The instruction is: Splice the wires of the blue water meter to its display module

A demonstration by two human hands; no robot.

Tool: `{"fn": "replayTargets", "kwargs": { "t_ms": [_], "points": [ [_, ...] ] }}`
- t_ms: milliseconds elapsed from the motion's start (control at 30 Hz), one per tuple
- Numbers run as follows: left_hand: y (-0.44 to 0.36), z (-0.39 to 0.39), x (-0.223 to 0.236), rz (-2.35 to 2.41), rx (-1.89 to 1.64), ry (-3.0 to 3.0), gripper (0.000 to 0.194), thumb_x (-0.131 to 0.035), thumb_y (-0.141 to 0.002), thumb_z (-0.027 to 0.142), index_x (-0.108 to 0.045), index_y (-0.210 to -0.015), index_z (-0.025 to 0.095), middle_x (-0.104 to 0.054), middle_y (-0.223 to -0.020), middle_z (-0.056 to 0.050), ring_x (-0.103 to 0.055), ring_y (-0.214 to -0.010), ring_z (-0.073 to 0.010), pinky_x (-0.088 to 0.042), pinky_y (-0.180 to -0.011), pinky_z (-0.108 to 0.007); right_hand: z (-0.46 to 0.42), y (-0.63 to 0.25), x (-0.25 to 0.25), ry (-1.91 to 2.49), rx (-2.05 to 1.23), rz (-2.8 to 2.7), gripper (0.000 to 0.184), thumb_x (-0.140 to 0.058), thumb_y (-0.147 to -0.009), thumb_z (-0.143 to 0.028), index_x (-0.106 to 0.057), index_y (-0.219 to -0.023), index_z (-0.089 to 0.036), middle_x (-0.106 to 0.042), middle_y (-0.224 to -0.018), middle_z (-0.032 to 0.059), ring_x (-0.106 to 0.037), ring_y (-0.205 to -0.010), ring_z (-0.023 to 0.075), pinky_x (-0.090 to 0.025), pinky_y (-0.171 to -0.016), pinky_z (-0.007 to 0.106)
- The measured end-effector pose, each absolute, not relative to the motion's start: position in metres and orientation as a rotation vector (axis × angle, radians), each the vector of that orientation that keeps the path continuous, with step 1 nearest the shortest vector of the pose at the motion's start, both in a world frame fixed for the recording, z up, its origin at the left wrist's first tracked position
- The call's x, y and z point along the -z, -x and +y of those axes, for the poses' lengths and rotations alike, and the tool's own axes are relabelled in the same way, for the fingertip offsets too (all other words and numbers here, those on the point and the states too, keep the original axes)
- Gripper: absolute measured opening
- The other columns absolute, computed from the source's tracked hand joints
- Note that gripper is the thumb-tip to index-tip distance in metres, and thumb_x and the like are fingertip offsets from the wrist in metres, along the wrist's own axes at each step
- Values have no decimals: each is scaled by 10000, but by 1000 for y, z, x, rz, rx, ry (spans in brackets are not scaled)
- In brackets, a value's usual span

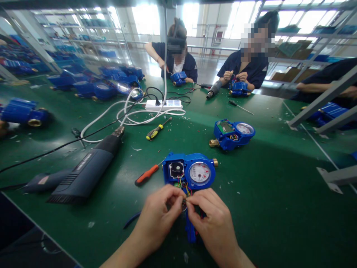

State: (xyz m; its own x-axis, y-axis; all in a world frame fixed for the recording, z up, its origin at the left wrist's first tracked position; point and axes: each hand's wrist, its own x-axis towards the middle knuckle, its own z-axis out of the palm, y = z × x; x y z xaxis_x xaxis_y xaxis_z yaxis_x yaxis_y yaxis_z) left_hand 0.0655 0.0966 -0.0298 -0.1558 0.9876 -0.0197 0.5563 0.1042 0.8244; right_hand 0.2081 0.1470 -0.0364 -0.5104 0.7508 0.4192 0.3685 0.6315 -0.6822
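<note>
A blue water meter [200, 174] with a round dial and an open housing lies in front of me. Thin coloured wires [188, 189] run from its housing toward me. My left hand [160, 208] pinches these wires at their near end, thumb against forefinger. Opposite it, almost touching, my right hand [210, 212] pinches the same wires. The fingertips hide the exact spot where the wires meet. Under and between the hands lies a blue plastic housing part [190, 229], partly covered by the right hand. An orange-handled screwdriver [147, 175] rests just left of the meter.
A heat gun [89, 167] lies at left. A yellow-black screwdriver [154, 132], a white power strip [164, 105] with looped cables and a second open meter [234, 134] are farther off. Two co-workers handle meters across the green table [273, 178]. Metal shelf legs [334, 178] stand at right.
</note>
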Motion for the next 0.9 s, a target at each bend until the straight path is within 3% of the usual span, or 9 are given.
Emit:
{"fn": "replayTargets", "kwargs": {
  "t_ms": [333,500,567,667,800,900],
  "points": [
    [-39,78,38,2099,-1114,-1105,274,-347,-885,456,-477,-854,218,-542,-661,34,-518,-588,-130,-395,-562,-232,150,-213,32,1064,-1044,-2033,102,-561,-793,-168,-609,-705,-187,-593,-738,1,-554,-712,166,-396,-656,282],
    [-31,72,45,2344,-913,-1164,368,-374,-851,517,-480,-683,207,-477,-499,49,-452,-443,-119,-328,-458,-226,152,-215,29,1128,-1126,-1999,130,-552,-823,-228,-590,-702,-197,-581,-736,-16,-550,-695,151,-381,-635,257],
    [-34,70,47,2375,-926,-1250,288,-418,-842,477,-508,-807,206,-497,-547,47,-451,-446,-117,-344,-445,-222,152,-215,29,1153,-1168,-1966,141,-534,-834,-226,-597,-711,-202,-585,-743,-21,-550,-691,145,-386,-637,246],
    [-45,66,47,2318,-1061,-1460,258,-463,-847,363,-463,-1058,214,-552,-783,-1,-518,-585,-125,-421,-497,-215,152,-216,28,1185,-1226,-1919,154,-527,-840,-239,-609,-713,-207,-596,-747,-22,-549,-685,142,-398,-639,234],
    [-63,64,43,2043,-1157,-1851,152,-458,-862,218,-517,-1002,227,-539,-906,-24,-554,-761,-117,-465,-664,-209,152,-215,29,1244,-1261,-1884,162,-518,-845,-279,-612,-736,-206,-602,-725,-14,-546,-653,150,-414,-612,235],
    [-71,67,41,1930,-999,-1924,223,-502,-848,259,-516,-1068,230,-554,-887,-28,-570,-753,-129,-466,-637,-216,152,-214,30,1273,-1288,-1872,178,-506,-848,-303,-600,-737,-201,-593,-712,-7,-533,-613,150,-413,-551,229]
  ]
}}
